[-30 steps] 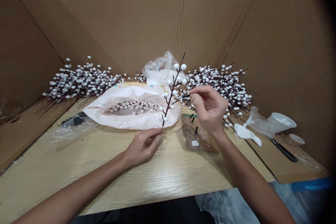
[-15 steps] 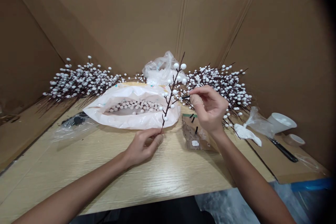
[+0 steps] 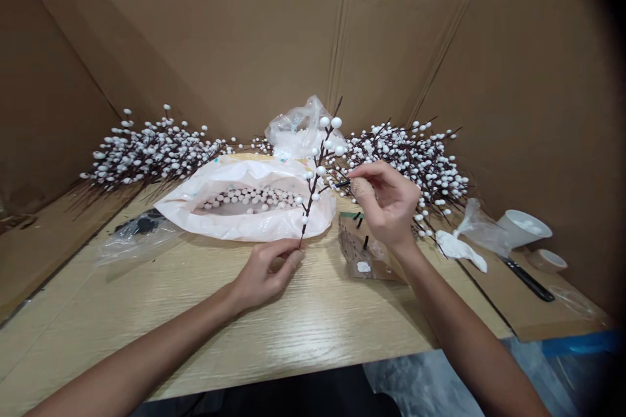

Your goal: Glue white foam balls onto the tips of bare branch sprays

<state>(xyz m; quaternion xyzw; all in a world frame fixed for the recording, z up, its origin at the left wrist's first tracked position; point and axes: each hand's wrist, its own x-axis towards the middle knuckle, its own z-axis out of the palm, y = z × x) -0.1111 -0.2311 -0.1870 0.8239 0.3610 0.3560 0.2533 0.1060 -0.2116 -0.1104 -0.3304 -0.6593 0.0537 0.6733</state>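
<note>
My left hand (image 3: 267,272) pinches the lower end of a brown berry branch (image 3: 312,192), which stands tilted slightly right with white balls along it. To its right, my right hand (image 3: 386,201) is closed on a small black stick (image 3: 342,183); the stick's tip is at or very near a side twig of the branch. A fingertip of that hand wears a beige wrap. Behind the branch lies an open white bag (image 3: 235,227) with white-ball stems inside. Under my right hand, a brown piece (image 3: 349,249) carries several short black sticks.
White-berry branches lie in a left pile (image 3: 151,146) and a right pile (image 3: 415,156). A clear bag (image 3: 298,130) sits between them. On the right are a white cup (image 3: 525,228), a black-handled tool (image 3: 531,280) and a tape roll (image 3: 548,260). Cardboard walls (image 3: 244,39) surround the table.
My right hand has moved slightly left and down with the black stick, whose tip now meets or nearly meets the side twig. The branch's upper part has shifted slightly left.
</note>
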